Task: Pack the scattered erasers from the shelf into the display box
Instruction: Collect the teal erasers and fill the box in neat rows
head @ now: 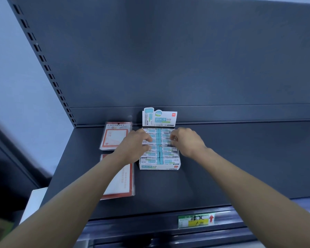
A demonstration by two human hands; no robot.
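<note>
— What lies at the left of the shelf (240,158)?

— Two flat packs with red borders, one behind the other. The back pack (115,136) reads "UNIVERSITY"; the near pack (123,183) is partly hidden under the left forearm.

— And the left hand (134,145)?

— It reaches over the left edge of the display box (159,167). Its grip is closed: fingers curled above, thumb below, pinching the left-column eraser (147,144) about halfway back.

— The box itself?

— It sits mid-shelf, just right of the packs, with its header card (159,118) upright against the back panel. The erasers (168,154) lie inside it in two columns, blue and white, packed close.

— The right hand (186,142)?

— It comes in over the box's right edge, level with the other hand. Its grip is closed too, fingertips pinching the right-column eraser (166,143); the picture is soft there.

— Anything further right?

— A green and yellow price label (196,220) with a red arrow, on the shelf's front rail.
</note>
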